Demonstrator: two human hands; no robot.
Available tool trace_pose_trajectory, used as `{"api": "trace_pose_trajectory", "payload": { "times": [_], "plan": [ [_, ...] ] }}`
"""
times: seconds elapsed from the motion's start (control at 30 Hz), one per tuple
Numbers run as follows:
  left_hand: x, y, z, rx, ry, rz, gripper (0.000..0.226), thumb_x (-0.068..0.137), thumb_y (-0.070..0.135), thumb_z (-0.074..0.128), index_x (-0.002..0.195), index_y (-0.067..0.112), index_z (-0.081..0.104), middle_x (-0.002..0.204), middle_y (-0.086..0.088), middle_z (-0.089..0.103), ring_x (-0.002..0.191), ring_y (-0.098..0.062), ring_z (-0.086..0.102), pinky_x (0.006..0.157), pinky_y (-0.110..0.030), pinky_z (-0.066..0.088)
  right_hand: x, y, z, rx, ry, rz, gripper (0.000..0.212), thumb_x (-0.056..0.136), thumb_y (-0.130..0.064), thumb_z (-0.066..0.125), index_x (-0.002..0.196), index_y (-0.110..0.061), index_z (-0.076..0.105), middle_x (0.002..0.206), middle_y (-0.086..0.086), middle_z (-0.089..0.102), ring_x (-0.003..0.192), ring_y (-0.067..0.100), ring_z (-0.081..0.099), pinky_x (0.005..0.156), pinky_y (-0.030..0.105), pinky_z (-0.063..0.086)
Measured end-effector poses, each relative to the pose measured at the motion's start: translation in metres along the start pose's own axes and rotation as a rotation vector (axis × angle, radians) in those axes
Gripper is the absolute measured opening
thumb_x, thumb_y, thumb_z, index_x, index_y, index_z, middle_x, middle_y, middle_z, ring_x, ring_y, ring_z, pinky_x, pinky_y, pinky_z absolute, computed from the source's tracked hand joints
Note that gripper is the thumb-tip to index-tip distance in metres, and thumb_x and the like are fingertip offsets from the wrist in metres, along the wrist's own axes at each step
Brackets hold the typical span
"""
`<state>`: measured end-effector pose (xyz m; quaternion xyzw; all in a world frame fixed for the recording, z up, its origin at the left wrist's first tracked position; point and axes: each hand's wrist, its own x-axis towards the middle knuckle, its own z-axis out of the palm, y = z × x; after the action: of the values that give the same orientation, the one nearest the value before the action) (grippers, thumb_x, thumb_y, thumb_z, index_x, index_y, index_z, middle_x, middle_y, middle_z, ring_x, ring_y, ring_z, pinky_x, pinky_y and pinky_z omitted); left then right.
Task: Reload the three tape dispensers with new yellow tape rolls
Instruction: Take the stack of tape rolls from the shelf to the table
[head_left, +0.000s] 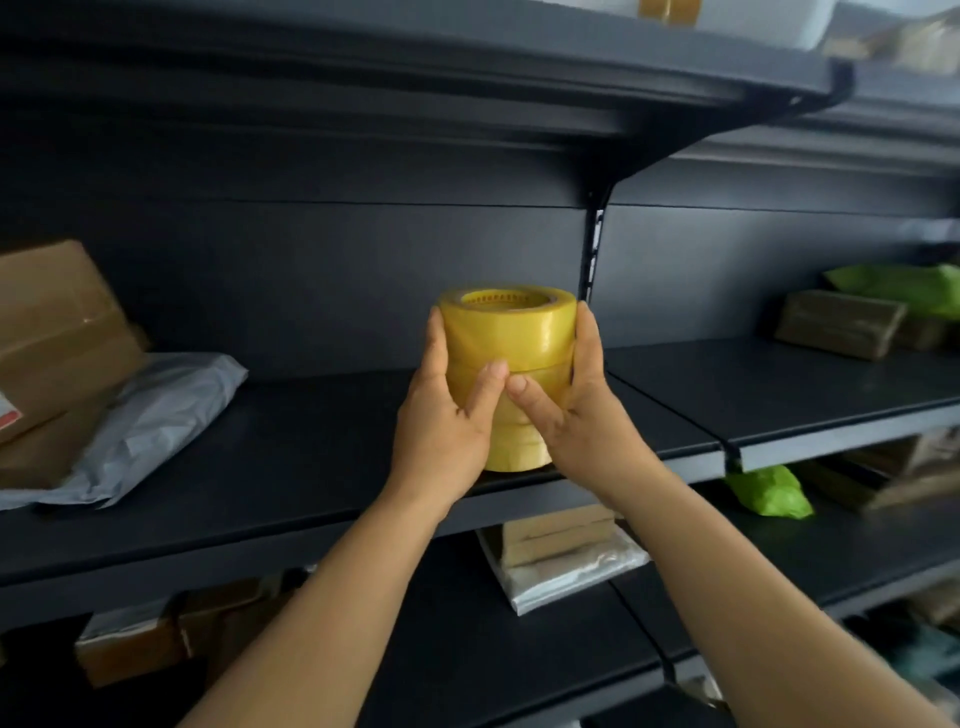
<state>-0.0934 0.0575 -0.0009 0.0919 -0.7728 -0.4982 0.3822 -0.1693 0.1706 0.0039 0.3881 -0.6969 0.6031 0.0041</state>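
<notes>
At frame centre, a stack of glossy yellow tape rolls (506, 374) is gripped — left hand (441, 415) and right hand (587, 410) curled round its sides — on the dark metal shelf (311, 467).

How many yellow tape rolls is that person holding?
3, it seems: the yellow tape rolls sit in one stack on the dark shelf, gripped between left hand and right hand. Hands partly cover the seams.

Dim, soft ambient lighting with faint shadows under the dark shelf (311, 467); frame edges show wide-angle bending and motion blur, centre moderately sharp.
</notes>
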Motion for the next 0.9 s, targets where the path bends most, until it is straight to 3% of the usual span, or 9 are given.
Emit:
{"api": "trace_pose_trajectory", "payload": {
  "times": [0.1,0.23,0.33,0.5,0.6,0.67,0.73,0.9],
  "plan": [
    [-0.012,0.017,0.036,-0.043,-0.067,0.014,0.076,0.09,0.051,0.051,0.149,0.046,0.004,0.15,0.007,0.039,0.13,-0.013,0.046,0.106,-0.04,0.043,-0.024,0.0,-0.039,-0.055,0.072,0.012,0.096,0.084,-0.046,0.06,0.147,-0.041,-0.013,0.137,-0.016,0.035,0.123,0.009,0.046,0.09,0.02,0.04],
    [-0.044,0.047,0.095,-0.071,-0.171,0.049,0.075,0.092,0.049,0.05,0.15,0.044,0.003,0.152,0.005,0.037,0.131,-0.015,0.044,0.107,-0.043,0.042,-0.069,0.001,-0.102,-0.094,0.169,0.031,0.095,0.086,-0.041,0.06,0.147,-0.038,-0.013,0.124,-0.022,0.04,0.109,0.0,0.051,0.072,0.01,0.045],
    [-0.076,0.072,0.139,-0.115,-0.251,0.053,0.074,0.092,0.05,0.048,0.15,0.045,0.002,0.153,0.006,0.034,0.133,-0.016,0.042,0.107,-0.042,0.041,-0.111,0.001,-0.152,-0.118,0.227,0.049,0.096,0.086,-0.04,0.061,0.148,-0.037,-0.013,0.113,-0.034,0.038,0.098,-0.015,0.049,0.069,0.003,0.045],
    [-0.143,0.114,0.214,-0.157,-0.358,0.069,0.074,0.092,0.054,0.047,0.149,0.047,0.0,0.153,0.008,0.033,0.131,-0.014,0.042,0.103,-0.038,0.042,-0.191,-0.004,-0.235,-0.188,0.313,0.091,0.094,0.087,-0.039,0.06,0.147,-0.037,-0.012,0.112,-0.034,0.039,0.096,-0.019,0.052,0.073,0.007,0.047],
    [-0.183,0.138,0.256,-0.235,-0.429,0.044,0.073,0.093,0.05,0.048,0.149,0.046,0.001,0.151,0.01,0.033,0.128,-0.01,0.041,0.099,-0.032,0.04,-0.237,-0.008,-0.277,-0.206,0.371,0.132,0.093,0.082,-0.045,0.063,0.145,-0.046,-0.007,0.129,-0.015,0.044,0.109,0.001,0.054,0.086,0.021,0.049],
    [-0.209,0.154,0.281,-0.275,-0.485,0.035,0.072,0.094,0.047,0.048,0.15,0.045,0.003,0.143,0.014,0.037,0.121,-0.007,0.042,0.096,-0.031,0.041,-0.268,-0.008,-0.304,-0.212,0.434,0.138,0.093,0.072,-0.059,0.064,0.139,-0.054,-0.001,0.133,-0.01,0.043,0.111,0.003,0.055,0.087,0.024,0.052],
    [-0.232,0.168,0.306,-0.308,-0.545,0.033,0.071,0.094,0.047,0.048,0.151,0.044,0.005,0.141,0.013,0.042,0.118,-0.008,0.047,0.096,-0.033,0.044,-0.298,-0.01,-0.329,-0.261,0.479,0.179,0.099,0.068,-0.069,0.062,0.14,-0.055,-0.004,0.142,-0.005,0.038,0.119,0.014,0.052,0.095,0.038,0.051],
    [-0.281,0.194,0.373,-0.365,-0.688,0.072,0.072,0.093,0.045,0.051,0.151,0.042,0.008,0.146,0.007,0.042,0.125,-0.014,0.049,0.103,-0.044,0.045,-0.363,-0.006,-0.389,-0.324,0.605,0.235,0.098,0.08,-0.053,0.064,0.146,-0.042,-0.007,0.145,-0.001,0.033,0.124,0.022,0.048,0.099,0.05,0.047]
  ]
}}
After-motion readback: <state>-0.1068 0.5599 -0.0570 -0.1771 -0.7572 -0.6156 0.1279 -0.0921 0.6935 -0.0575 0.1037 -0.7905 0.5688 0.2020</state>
